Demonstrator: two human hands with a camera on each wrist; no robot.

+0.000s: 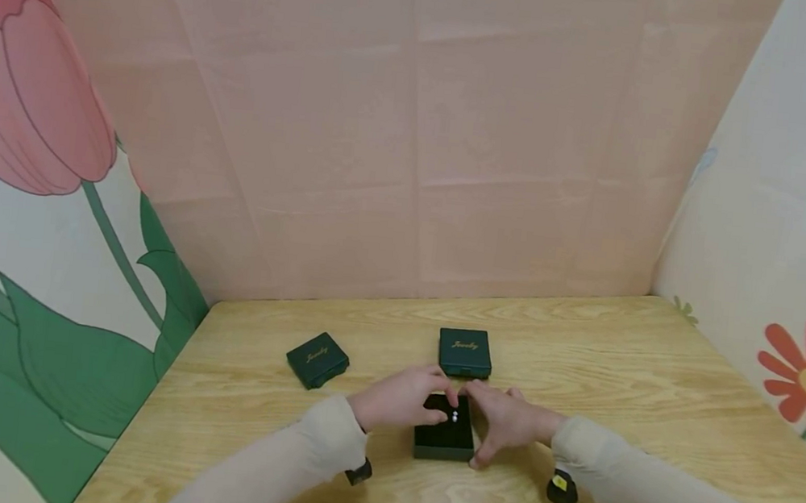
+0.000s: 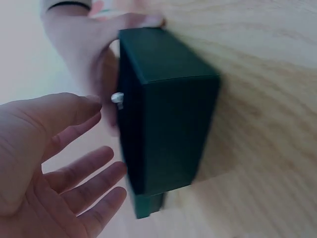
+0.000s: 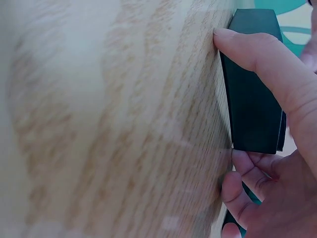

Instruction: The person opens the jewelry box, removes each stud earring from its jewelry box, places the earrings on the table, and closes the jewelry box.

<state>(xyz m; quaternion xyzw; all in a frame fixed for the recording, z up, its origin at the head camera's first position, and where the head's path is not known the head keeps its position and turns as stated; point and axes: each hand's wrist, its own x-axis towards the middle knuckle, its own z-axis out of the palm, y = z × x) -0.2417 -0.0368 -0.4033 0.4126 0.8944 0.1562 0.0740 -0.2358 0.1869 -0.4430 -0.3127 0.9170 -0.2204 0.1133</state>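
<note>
An uncovered dark green jewelry box [image 1: 443, 454] with a black inside stands on the table before me. Two small shiny studs [image 1: 455, 416], like earrings, sit in its black insert. My right hand [image 1: 511, 420] grips the box at its right side; in the right wrist view the thumb lies along the wall of the box [image 3: 255, 109] and the fingers bend round its far end. Over the left part of the box hovers my left hand [image 1: 403, 397], thumb and forefinger close to the studs. The left wrist view shows a gap between those fingertips and the studs [image 2: 117, 98].
Just behind the box lies a dark green square jewelry case [image 1: 464, 352] with gold lettering. A similar lettered green piece [image 1: 317, 359] lies turned at an angle to the left. Pink sheeting [image 1: 411, 163] stands along the back edge of the wooden table [image 1: 225, 429].
</note>
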